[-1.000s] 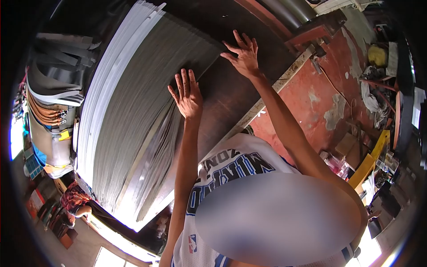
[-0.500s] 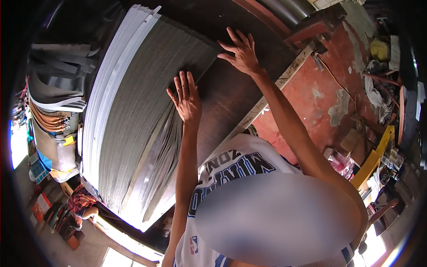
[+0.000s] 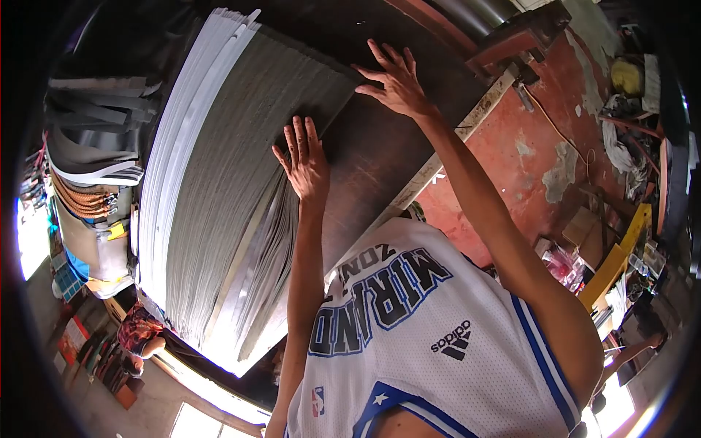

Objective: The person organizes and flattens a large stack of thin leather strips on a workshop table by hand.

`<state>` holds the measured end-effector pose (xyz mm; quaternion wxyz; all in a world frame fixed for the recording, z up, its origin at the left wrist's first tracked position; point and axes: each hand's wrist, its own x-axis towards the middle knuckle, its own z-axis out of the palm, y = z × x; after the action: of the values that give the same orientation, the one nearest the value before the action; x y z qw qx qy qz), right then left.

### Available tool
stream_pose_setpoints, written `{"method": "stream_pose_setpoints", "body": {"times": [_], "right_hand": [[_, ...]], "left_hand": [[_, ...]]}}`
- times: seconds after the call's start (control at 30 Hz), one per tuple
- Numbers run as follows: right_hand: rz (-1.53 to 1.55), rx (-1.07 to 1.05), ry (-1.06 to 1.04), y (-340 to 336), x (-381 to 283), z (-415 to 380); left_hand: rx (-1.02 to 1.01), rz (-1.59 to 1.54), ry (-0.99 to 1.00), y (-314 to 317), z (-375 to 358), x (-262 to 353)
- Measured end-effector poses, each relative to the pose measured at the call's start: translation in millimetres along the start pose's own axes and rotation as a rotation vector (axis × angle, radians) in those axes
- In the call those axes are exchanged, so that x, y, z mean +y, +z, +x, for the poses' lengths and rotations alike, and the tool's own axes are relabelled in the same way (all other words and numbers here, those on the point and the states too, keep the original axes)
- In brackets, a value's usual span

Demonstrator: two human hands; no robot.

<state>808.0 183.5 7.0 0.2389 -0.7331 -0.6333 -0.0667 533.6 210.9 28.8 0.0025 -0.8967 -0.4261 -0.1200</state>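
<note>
A thick pile of thin grey sheets (image 3: 241, 139), fanned out with paler edges on the left, lies on a dark, worn tabletop (image 3: 387, 153). My left hand (image 3: 304, 164) is laid along the right side of the pile, fingers stretched out, over the spot where the sheets bunch together. Its thumb is hidden. Further off, beside the pile's far right corner, my right hand (image 3: 394, 84) is spread wide with its fingertips toward the sheets. Nothing shows in its fingers.
A metal roller (image 3: 478, 16) in a red frame stands at the far end. Along the table's right side runs a pale worn edge (image 3: 467, 131). Stacked materials (image 3: 91, 171) sit at left. Another person (image 3: 142, 332) is at lower left; a yellow beam (image 3: 621, 255) stands right.
My right hand has shifted very slightly away from me and to the left. My left hand and the pile look almost the same.
</note>
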Motion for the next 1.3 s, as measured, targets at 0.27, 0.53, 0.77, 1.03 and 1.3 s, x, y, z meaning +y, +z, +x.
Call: {"method": "stream_pose_setpoints", "body": {"times": [0.27,0.53,0.77,1.03,1.3], "right_hand": [[-0.007,0.056,-0.024,6,-2,1],[0.064,0.045,-0.061,4,-13,8],[0.148,-0.010,-0.295,-4,-25,16],[0.016,-0.149,-0.424,-11,-34,22],[0.042,-0.245,-0.566,1,-80,25]], "left_hand": [[0.009,-0.023,-0.010,1,0,-2],[-0.003,-0.010,-0.022,2,2,-6],[0.036,-0.073,-0.043,3,4,-8],[0.020,-0.051,-0.072,2,4,-4],[0.077,-0.112,-0.090,8,3,-3]]}}
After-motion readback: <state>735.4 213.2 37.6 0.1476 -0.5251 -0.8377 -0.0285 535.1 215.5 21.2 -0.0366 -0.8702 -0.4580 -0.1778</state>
